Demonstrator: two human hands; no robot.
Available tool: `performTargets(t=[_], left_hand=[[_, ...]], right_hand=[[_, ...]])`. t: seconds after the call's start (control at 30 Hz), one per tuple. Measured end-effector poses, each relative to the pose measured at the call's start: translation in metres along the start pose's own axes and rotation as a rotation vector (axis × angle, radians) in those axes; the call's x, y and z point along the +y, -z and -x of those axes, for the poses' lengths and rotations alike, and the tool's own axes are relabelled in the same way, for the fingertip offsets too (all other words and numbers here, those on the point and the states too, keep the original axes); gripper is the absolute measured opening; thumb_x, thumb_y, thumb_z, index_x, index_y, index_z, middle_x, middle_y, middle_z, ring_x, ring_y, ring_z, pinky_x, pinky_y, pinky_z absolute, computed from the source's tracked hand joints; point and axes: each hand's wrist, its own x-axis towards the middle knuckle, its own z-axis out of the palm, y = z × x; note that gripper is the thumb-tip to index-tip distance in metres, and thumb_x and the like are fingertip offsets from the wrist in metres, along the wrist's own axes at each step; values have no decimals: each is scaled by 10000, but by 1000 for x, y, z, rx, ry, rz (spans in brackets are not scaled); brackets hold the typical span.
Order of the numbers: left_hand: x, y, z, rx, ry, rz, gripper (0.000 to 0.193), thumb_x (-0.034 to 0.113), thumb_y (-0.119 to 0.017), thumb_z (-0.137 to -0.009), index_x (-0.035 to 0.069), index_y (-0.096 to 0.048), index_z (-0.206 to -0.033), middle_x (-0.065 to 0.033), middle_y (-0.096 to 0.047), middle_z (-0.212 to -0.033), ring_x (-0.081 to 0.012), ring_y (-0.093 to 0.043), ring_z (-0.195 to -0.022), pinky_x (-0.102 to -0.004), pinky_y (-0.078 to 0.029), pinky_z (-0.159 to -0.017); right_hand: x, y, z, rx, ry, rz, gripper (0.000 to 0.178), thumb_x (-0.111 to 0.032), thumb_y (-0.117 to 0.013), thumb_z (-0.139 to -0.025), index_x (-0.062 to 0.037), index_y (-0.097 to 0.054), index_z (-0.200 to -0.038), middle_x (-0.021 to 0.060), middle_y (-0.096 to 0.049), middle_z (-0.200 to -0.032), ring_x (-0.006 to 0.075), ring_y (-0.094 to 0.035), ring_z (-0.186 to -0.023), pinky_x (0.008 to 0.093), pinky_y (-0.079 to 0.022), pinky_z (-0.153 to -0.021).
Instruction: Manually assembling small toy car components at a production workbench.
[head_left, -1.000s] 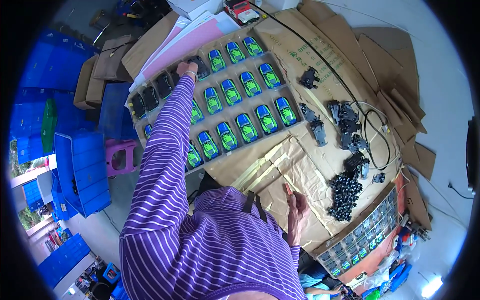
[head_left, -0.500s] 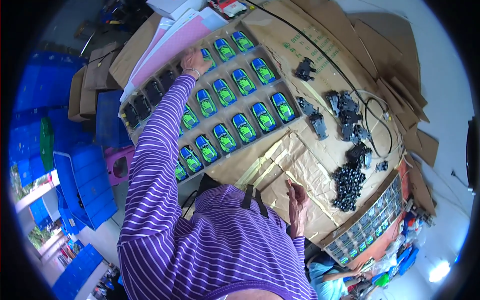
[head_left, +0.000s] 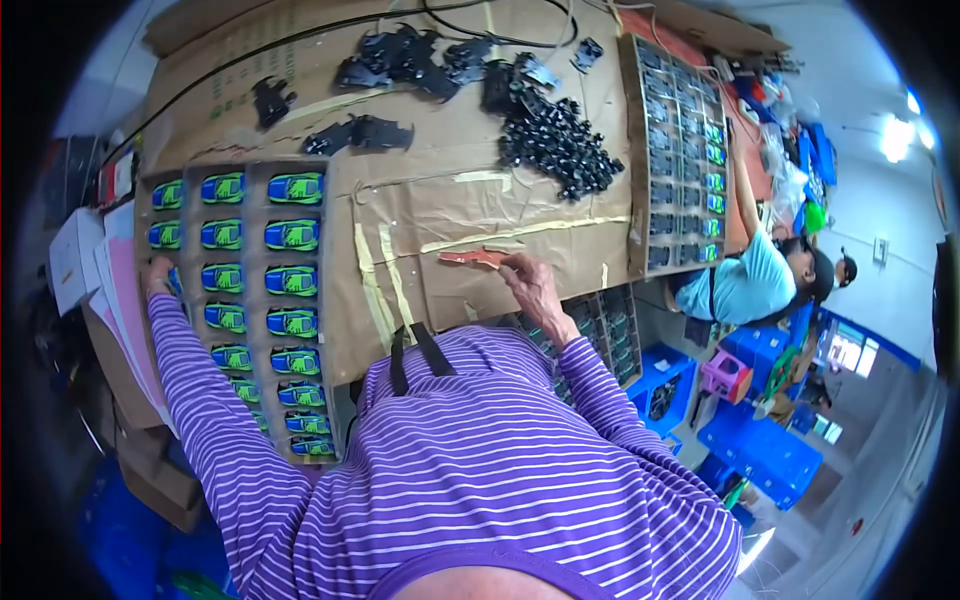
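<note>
My left hand [head_left: 160, 276] reaches to the outer column of a brown compartment tray [head_left: 330, 225] on the left. Its fingers are closed on a blue-and-green toy car [head_left: 175, 281], mostly hidden behind them. Other blue-and-green toy cars [head_left: 292, 236] lie in the tray's compartments, one in each. My right hand [head_left: 537, 290] is low over the cardboard-covered table, its fingers curled inward. A jagged orange-red strip [head_left: 470, 258] lies right at its fingertips. Whether that strip is held or is just part of the surface, I cannot tell.
Black plastic parts [head_left: 400, 58] lie along the far side, with a heap of small black pieces [head_left: 562, 145] to their right. Another compartment tray [head_left: 640, 250] stands at the right. Beyond it a person in a light blue shirt [head_left: 745, 285] reaches forward. A black cable [head_left: 300, 35] crosses the table.
My view has swung round to the right, so the tray now appears at the left. The left hand stays at the tray's outer column; the orange-red strip by the right hand shows more fully.
</note>
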Motion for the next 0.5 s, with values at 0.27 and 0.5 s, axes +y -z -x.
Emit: performTargets(t=[0.27, 0.5], left_hand=[[34, 27, 99, 725, 278, 895, 344, 108, -687, -851, 58, -615, -1184, -166, -634, -1125, -313, -651, -924, -428, -578, -823], [159, -200, 219, 273, -75, 157, 287, 32, -613, -895, 21, -633, -1181, -118, -653, -1155, -241, -644, -1031, -392, -539, -889]], right_hand=[[75, 41, -63, 388, -172, 103, 357, -251, -634, -884, 11, -628, -1126, 214, -710, -906, 364, -691, -834, 460, -531, -744], [104, 56, -126, 645, -307, 409, 545, -522, -725, -792, -30, -623, -1005, 195, -699, -914, 376, -668, -887, 458, -514, -795]])
